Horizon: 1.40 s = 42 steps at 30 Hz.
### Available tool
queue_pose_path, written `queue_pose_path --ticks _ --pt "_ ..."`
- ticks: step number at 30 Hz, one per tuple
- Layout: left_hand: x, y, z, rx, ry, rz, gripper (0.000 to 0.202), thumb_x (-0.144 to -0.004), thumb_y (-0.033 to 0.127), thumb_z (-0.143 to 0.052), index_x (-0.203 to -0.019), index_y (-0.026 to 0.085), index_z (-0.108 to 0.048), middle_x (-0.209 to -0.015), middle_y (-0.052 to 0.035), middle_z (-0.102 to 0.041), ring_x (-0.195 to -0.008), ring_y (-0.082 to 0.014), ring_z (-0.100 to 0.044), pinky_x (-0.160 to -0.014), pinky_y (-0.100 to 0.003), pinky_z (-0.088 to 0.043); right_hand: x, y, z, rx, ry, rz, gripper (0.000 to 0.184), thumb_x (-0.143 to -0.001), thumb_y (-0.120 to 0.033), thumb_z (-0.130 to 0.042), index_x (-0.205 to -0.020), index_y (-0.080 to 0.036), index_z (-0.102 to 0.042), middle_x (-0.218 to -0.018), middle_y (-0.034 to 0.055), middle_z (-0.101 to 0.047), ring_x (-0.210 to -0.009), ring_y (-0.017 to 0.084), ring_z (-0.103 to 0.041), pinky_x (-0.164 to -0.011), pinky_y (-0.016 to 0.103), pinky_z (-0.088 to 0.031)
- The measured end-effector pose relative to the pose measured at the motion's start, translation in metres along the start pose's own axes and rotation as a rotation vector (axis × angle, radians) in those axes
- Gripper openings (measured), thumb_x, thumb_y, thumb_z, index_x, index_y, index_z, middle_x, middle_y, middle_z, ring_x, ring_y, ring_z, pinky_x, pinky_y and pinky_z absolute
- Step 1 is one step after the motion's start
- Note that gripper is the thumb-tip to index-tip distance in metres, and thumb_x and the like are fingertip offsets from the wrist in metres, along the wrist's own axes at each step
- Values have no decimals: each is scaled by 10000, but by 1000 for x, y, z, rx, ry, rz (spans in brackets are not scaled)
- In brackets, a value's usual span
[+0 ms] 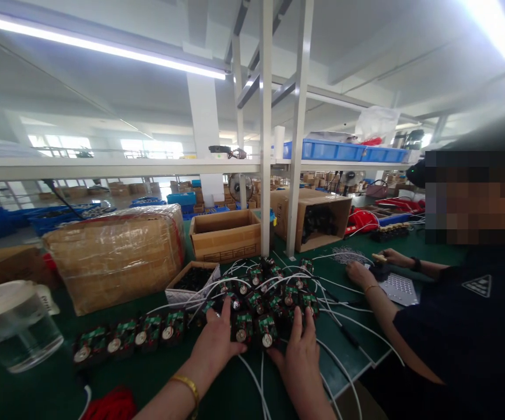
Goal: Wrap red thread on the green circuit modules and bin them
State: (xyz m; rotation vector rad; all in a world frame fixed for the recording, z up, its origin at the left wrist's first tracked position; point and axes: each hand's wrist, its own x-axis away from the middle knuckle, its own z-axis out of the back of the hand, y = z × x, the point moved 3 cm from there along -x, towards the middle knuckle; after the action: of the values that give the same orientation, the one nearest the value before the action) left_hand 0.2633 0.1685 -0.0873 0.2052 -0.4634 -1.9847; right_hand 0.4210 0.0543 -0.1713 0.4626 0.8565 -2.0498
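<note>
Small black housings with exposed green circuit boards, red wires and round silver discs lie in a cluster in front of me, white cables trailing from them. My left hand (215, 338) is at the left side of one circuit-board housing (242, 328), its thumb at the front corner and its fingers reaching behind. Against the neighbouring circuit-board housing (267, 330) rests my right hand (300, 356), thumb low at the front, fingers bent along the right side. The two housings stand side by side between my hands. Fingertip contact is partly hidden.
A row of similar housings (123, 337) stands at left, near a clear water jug (20, 326) and red cord (111, 405). Behind are a small box of black parts (191, 283), a wrapped carton (116, 251) and shelf posts (265, 146). A co-worker's hands (361, 274) work at right.
</note>
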Motion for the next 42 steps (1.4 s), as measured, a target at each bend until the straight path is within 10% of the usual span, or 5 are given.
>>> queue_pose_path --ticks 29,37,42 --pt "-37 27 -12 -32 30 33 1093 -676 314 -828 -1530 57 -196 -1376 -289 -424 -1137 -353 -669 -982 -353 -465 -55 28 -25 45 -218 -18 1030 -781 -436 -736 -1560 -122 -139 -1583 282 -161 -1389 440 -368 -944 499 -491" --pt "-6 17 36 -84 -5 2 1038 -674 366 -797 -1525 81 -275 -1339 -299 -549 -1184 -427 -627 -954 -449 -488 -38 20 17 93 -130 1 749 -895 -347 -615 -1537 -190 -264 -1565 216 -254 -1265 418 -481 -908 513 -483" --pt "60 -28 73 -89 4 -68 801 -699 401 -753 -1433 203 -502 -1438 -174 -548 -1356 -375 -495 -1105 -443 -398 15 -5 32 -134 -215 210 285 -968 -257 -501 -1242 -222 -572 -1282 144 -549 -1139 310 -545 -917 433 -464"
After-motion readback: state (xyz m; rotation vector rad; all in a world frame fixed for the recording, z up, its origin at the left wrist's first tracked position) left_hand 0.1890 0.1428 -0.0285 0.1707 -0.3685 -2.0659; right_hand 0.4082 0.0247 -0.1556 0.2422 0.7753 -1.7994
